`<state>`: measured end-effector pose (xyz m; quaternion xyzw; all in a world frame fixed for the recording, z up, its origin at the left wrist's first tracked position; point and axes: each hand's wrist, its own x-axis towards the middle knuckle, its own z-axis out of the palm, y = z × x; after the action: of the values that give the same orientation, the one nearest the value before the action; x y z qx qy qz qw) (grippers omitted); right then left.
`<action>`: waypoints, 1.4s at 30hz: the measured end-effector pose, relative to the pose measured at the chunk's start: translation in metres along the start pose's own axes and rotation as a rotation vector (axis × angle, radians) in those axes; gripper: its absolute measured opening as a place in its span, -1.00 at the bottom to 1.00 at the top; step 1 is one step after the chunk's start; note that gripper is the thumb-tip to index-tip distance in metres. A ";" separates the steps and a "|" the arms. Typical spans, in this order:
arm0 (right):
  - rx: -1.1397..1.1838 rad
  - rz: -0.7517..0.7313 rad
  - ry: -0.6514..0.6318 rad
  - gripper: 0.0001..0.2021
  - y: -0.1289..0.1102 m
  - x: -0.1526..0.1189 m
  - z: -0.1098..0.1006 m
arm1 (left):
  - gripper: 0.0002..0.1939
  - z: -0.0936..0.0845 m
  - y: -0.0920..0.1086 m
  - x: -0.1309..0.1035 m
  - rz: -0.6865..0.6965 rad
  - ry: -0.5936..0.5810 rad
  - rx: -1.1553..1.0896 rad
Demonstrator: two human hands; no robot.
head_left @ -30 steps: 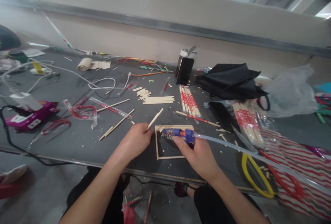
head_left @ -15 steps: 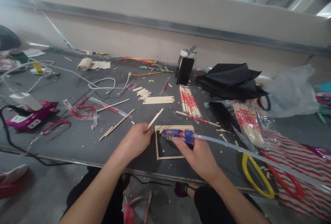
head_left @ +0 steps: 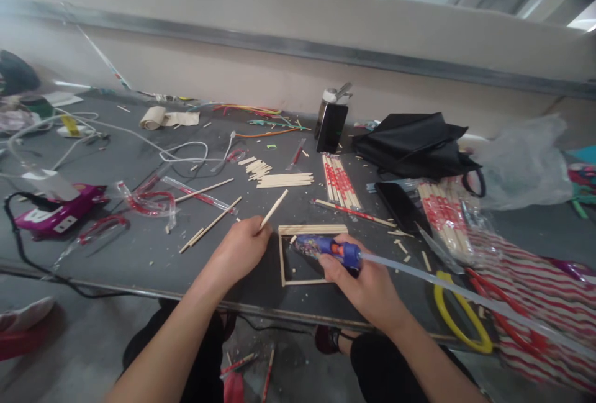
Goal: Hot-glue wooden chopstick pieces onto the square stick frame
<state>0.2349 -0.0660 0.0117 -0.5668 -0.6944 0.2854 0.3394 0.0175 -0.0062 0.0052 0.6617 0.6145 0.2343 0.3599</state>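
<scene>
Pinched in my left hand (head_left: 244,244) is a short length of wooden chopstick (head_left: 274,209), tilted up to the right. My right hand (head_left: 361,276) is wrapped around a blue hot glue gun (head_left: 311,246), its nozzle pointing left. A long translucent glue stick (head_left: 419,274) trails from the gun's back end to the right. Beneath the gun lies a rectangular frame of sticks (head_left: 282,260) flat on the table, with several sticks side by side along its far edge. My right hand hides the frame's right side.
Cut stick pieces (head_left: 285,180) lie beyond the frame, near wrapped chopsticks (head_left: 341,181). To the right are a phone (head_left: 400,207), yellow-and-red-handled scissors (head_left: 459,316) and a striped cloth (head_left: 549,316). A purple power strip (head_left: 63,213) with cables sits at left.
My right hand has drawn the glue gun slightly right and toward me, off the frame's far edge. My left hand has shifted a little left with the chopstick piece.
</scene>
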 end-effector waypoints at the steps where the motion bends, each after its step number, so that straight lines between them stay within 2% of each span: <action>1: 0.019 -0.016 -0.017 -0.79 -0.001 -0.003 -0.004 | -0.69 -0.001 -0.001 0.001 0.011 0.021 -0.013; 4: 0.018 -0.028 0.036 -0.80 -0.003 -0.012 -0.015 | -0.75 -0.001 0.001 0.002 0.019 0.093 -0.111; 7: -0.146 0.012 0.228 -0.76 0.002 -0.014 -0.027 | -0.84 -0.002 0.009 -0.001 -0.032 0.126 -0.366; 11: -0.440 0.049 0.444 -0.64 0.031 -0.012 -0.051 | -0.87 -0.006 0.025 -0.010 -0.072 0.099 -0.727; 13: -0.569 0.106 0.467 -0.60 0.053 -0.014 -0.064 | -0.91 -0.009 0.030 -0.014 -0.072 0.032 -0.855; 17: -0.724 0.201 0.361 -0.64 0.091 -0.018 -0.081 | -0.86 -0.012 0.034 -0.018 -0.093 -0.173 -1.007; 20: -0.719 0.205 0.292 -0.69 0.106 -0.019 -0.085 | -0.84 -0.011 0.034 -0.020 -0.119 -0.327 -1.040; 24: -0.727 0.140 0.300 -0.61 0.102 -0.020 -0.087 | -0.82 -0.008 0.036 -0.024 -0.096 -0.449 -1.001; 26: -0.693 0.125 0.419 -0.57 0.085 -0.022 -0.086 | -0.81 -0.004 0.037 -0.027 -0.074 -0.495 -0.963; 28: -0.568 0.118 0.646 -0.63 0.059 -0.023 -0.080 | -0.78 0.001 0.038 -0.029 -0.053 -0.560 -0.907; 29: -0.480 0.090 0.691 -0.66 0.045 -0.023 -0.075 | -0.77 0.005 0.039 -0.030 -0.040 -0.588 -0.865; 30: -0.358 0.043 0.651 -0.69 0.031 -0.022 -0.068 | -0.75 0.008 0.039 -0.031 -0.026 -0.605 -0.814; 32: -0.136 -0.069 0.429 -0.74 0.008 -0.018 -0.052 | -0.72 0.015 0.040 -0.032 0.001 -0.611 -0.695; 35: -0.031 -0.176 0.248 -0.87 -0.006 -0.009 -0.036 | -0.68 0.017 0.039 -0.032 0.041 -0.598 -0.532; 38: -0.062 -0.157 0.229 -0.86 0.003 -0.001 -0.037 | -0.61 0.008 0.036 -0.028 0.102 -0.544 -0.370; 42: -0.130 -0.044 0.330 -0.83 0.028 0.007 -0.053 | -0.65 -0.010 0.025 -0.019 0.102 -0.401 -0.214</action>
<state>0.2926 -0.0532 0.0228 -0.6115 -0.6584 0.1352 0.4175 0.0238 -0.0225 0.0329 0.6833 0.4681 0.1798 0.5307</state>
